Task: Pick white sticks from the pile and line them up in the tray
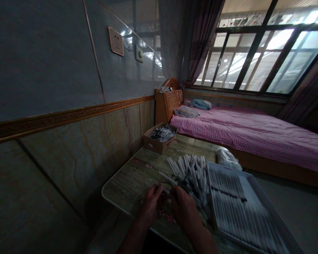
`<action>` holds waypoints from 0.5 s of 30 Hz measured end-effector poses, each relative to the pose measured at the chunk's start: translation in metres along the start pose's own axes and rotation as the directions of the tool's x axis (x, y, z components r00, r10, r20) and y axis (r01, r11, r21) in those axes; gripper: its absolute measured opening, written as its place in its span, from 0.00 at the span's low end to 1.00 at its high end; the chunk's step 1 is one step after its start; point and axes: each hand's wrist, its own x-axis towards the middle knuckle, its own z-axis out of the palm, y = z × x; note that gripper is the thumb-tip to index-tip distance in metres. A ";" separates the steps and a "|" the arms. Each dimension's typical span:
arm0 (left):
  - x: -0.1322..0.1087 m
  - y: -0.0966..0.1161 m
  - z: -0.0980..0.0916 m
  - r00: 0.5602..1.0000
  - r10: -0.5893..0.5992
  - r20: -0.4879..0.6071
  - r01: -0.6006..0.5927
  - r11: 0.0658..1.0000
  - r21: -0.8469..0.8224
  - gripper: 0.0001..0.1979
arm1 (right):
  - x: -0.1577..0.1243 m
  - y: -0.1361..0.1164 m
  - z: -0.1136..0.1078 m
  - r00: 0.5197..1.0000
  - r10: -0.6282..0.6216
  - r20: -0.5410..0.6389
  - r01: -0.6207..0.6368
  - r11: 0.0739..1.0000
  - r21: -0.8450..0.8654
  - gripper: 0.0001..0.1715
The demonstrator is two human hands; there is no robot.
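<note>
Over the near part of the table (pixel 124 180), my left hand (pixel 149 204) is closed, its fingertips pinching a slim whitish pen (pixel 165 191). The pen reaches across to my right hand (pixel 184 208), which is also closed at its other end; the fingers hide that end. Just beyond my right hand lies a loose heap of white pens (pixel 192 169), many pointing away from me. To the right of the heap, a pale shallow tray (pixel 250 183) holds pens laid side by side in two rows.
An open cardboard box (pixel 155 145) full of pens stands at the table's far left corner, by the wall. A clear plastic bag (pixel 228 158) lies behind the tray. Past the table is a bed (pixel 243 130) with a pink checked cover.
</note>
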 end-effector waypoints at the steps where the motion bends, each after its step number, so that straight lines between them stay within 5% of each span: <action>1: 0.000 -0.001 0.001 0.999 -0.032 0.014 0.032 0.997 -0.064 0.18 | 0.003 -0.001 0.002 1.000 0.006 -0.001 -0.006 0.996 0.093 0.08; 6: 0.006 0.006 -0.005 0.994 -0.103 -0.042 0.086 0.952 -0.295 0.06 | 0.008 0.004 0.007 0.988 0.150 -0.044 -0.135 0.960 0.246 0.10; 10: 0.013 0.010 -0.012 0.983 -0.140 -0.120 0.081 0.912 -0.401 0.05 | 0.003 0.010 0.018 0.989 0.149 0.022 -0.148 0.988 -0.042 0.13; 15: 0.016 0.001 -0.015 0.991 -0.106 -0.081 0.066 0.916 -0.395 0.07 | 0.004 0.012 0.031 0.987 0.139 0.083 -0.112 0.955 -0.273 0.15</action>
